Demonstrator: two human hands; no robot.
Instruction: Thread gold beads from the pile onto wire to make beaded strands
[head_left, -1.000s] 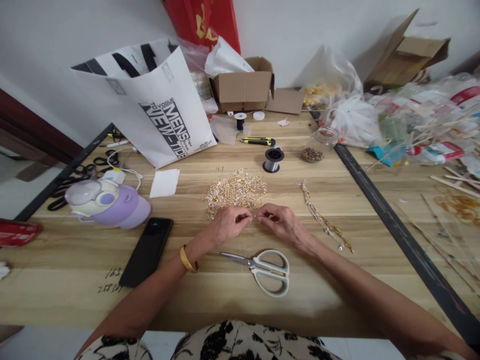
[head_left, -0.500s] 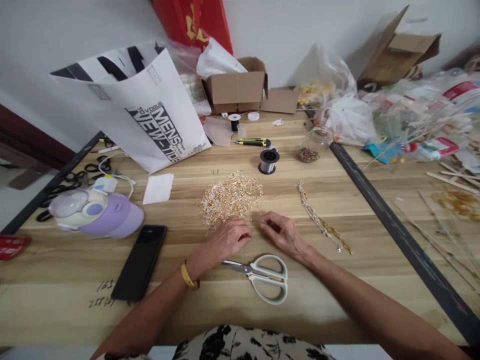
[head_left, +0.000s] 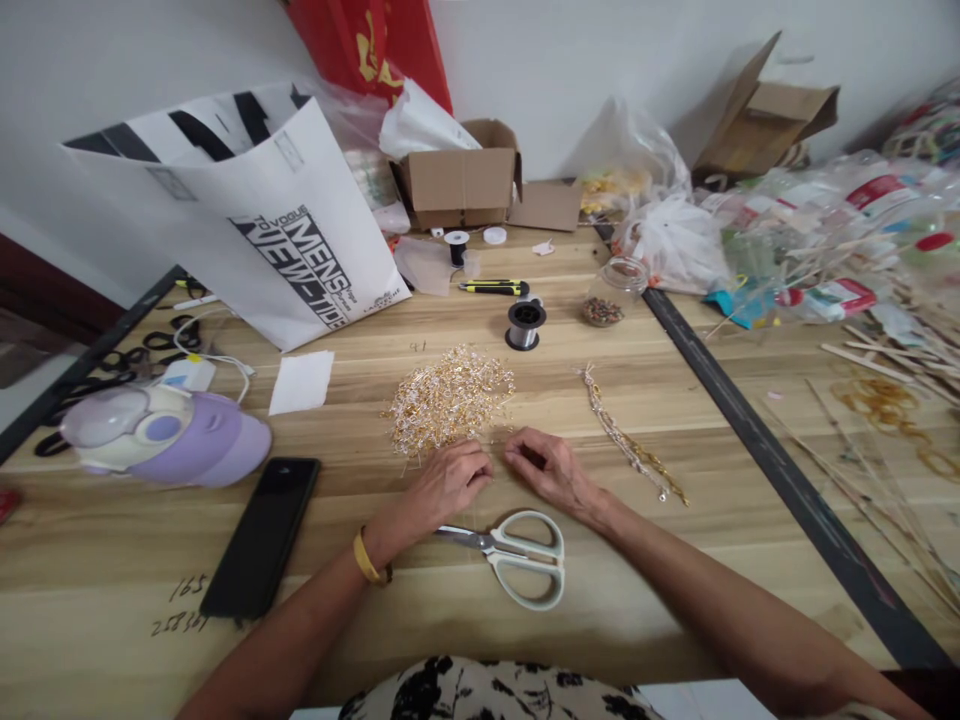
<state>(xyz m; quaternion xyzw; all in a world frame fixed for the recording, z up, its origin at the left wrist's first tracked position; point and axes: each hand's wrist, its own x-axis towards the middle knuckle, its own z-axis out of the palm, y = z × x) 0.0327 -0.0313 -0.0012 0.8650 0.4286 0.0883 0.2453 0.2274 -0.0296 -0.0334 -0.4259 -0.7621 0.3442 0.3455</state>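
Observation:
In front of me lies a heap of small gold and clear beads or charms point(head_left: 450, 398). My left hand point(head_left: 451, 480) rests at its near edge, fingers curled and pinched together; whatever they hold is too small to make out. Just to the right, my right hand point(head_left: 546, 465) has thumb and forefinger pressed together in the same way, a small gap from the left. White-handled scissors point(head_left: 525, 555) lie shut on the table below both hands. Right of my right hand lies a bundle of gold and silver beaded strands point(head_left: 622, 430).
A spool of fine wire point(head_left: 524, 325), a yellow-black utility knife point(head_left: 495, 287) and a jar of small beads point(head_left: 611, 295) stand beyond the heap. At left are a black phone point(head_left: 262, 535), a purple bottle point(head_left: 202, 430) and a white bag point(head_left: 247, 220). Plastic bottles point(head_left: 832, 295) crowd the right.
The whole view has shifted slightly, so things appear a little further left. Both hands stay pinched at the near edge of the heap with hardly any movement.

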